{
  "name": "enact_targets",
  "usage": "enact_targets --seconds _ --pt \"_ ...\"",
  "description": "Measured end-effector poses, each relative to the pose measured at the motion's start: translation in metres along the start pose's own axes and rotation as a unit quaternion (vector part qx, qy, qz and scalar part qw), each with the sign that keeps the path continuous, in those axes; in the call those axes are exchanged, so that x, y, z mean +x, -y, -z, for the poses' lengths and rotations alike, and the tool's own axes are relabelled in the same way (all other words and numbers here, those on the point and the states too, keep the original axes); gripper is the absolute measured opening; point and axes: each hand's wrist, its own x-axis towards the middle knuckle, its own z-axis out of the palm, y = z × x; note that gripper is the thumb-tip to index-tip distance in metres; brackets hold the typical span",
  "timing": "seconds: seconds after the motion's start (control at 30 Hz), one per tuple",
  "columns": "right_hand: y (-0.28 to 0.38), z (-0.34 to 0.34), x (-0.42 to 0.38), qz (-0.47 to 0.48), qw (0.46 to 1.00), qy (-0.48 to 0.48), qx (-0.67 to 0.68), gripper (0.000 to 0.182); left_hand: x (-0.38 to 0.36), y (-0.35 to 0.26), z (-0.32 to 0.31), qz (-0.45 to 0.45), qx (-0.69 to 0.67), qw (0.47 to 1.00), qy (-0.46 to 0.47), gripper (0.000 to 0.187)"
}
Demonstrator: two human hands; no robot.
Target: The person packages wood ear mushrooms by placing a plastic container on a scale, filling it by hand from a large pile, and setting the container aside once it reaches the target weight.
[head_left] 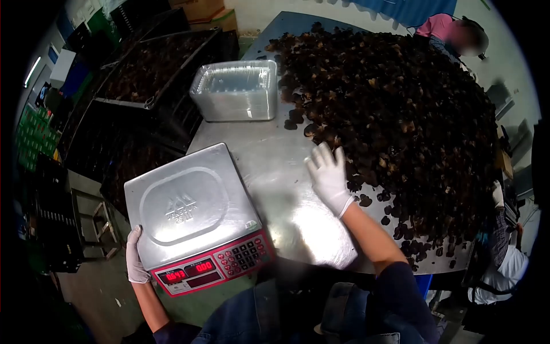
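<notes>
A digital weighing scale (pixel 186 206) with a bare steel platform and a red keypad front stands tilted in view at the left end of the metal table (pixel 252 137). Its red digits are lit. My left hand (pixel 136 261), in a white glove, grips the scale's left edge; some of its fingers are hidden by the scale. My right hand (pixel 328 175), also gloved, has its fingers spread and holds nothing. It is at the near left border of a big heap of dark, wet-looking pieces like wood ear mushrooms (pixel 389 109).
Behind the scale, a stack of clear plastic trays (pixel 235 92) sits on the table. Black crates (pixel 154 69) with similar dark pieces are at the left. A person in pink (pixel 438 28) is across the table; another person in white (pixel 510 269) is at the right.
</notes>
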Motion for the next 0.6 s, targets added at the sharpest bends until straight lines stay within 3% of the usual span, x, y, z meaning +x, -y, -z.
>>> enact_targets --seconds 0.1,0.2,0.33,0.43,0.53,0.6 --pt "-0.091 0.007 0.024 -0.076 0.995 0.000 -0.061 0.039 -0.001 -0.003 -0.027 0.011 0.014 1.000 0.017 0.037" --pt "-0.139 -0.001 0.036 -0.063 0.998 0.000 -0.032 0.038 0.012 0.005 -0.062 0.023 0.013 0.998 0.060 0.038" --pt "-0.142 -0.017 0.049 -0.058 0.995 0.019 -0.080 0.030 0.031 0.015 -0.118 0.042 0.048 0.990 0.125 0.038" --pt "-0.136 -0.013 0.042 -0.074 0.995 0.051 -0.049 0.034 0.046 0.022 -0.163 0.066 0.027 0.976 0.205 0.036" --pt "-0.114 0.026 0.035 -0.072 0.987 0.129 -0.067 0.047 0.074 0.035 -0.182 0.132 0.038 0.969 0.206 0.036" --pt "-0.098 0.058 0.014 -0.074 0.992 0.081 -0.055 0.050 0.072 0.030 -0.199 0.161 0.058 0.963 0.207 0.035"
